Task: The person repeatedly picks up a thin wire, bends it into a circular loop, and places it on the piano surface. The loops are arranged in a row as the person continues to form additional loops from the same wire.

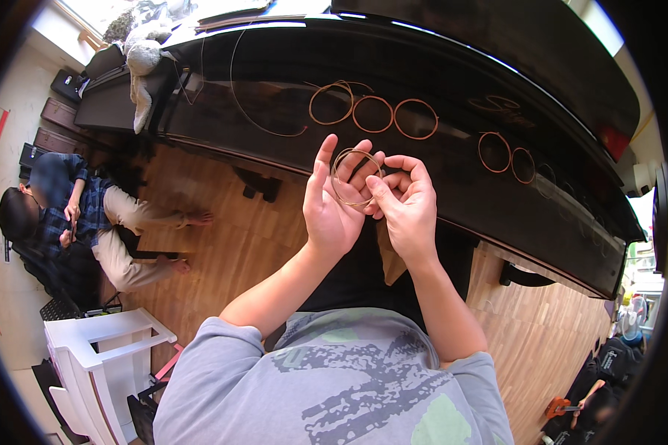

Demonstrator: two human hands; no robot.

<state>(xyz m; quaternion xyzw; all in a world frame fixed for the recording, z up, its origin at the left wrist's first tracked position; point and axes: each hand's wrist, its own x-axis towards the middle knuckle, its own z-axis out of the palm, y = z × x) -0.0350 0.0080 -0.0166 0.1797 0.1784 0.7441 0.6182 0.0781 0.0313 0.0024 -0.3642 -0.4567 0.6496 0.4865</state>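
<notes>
My left hand (pixel 332 208) is palm up, fingers curved and apart, with a thin brass-coloured coiled string (pixel 336 174) lying across them. My right hand (pixel 408 208) pinches the right side of that coil, its thumb against it and its other fingers curled beside my left fingers. Just beyond my hands, three coiled strings (pixel 416 100) lie in a row on the glossy black piano (pixel 237 81). Two more coils (pixel 495 137) lie farther right, with fainter pale loops (pixel 549 178) beyond them. A long loose string (pixel 249 115) curves over the piano to the left.
A white plush toy (pixel 142 59) hangs on the piano's left end. A seated person (pixel 74 208) is at the left, near white furniture (pixel 96 334). Another person (pixel 594 408) with a small wooden stringed instrument (pixel 560 406) is at the lower right. Wooden flooring (pixel 534 341) shows below.
</notes>
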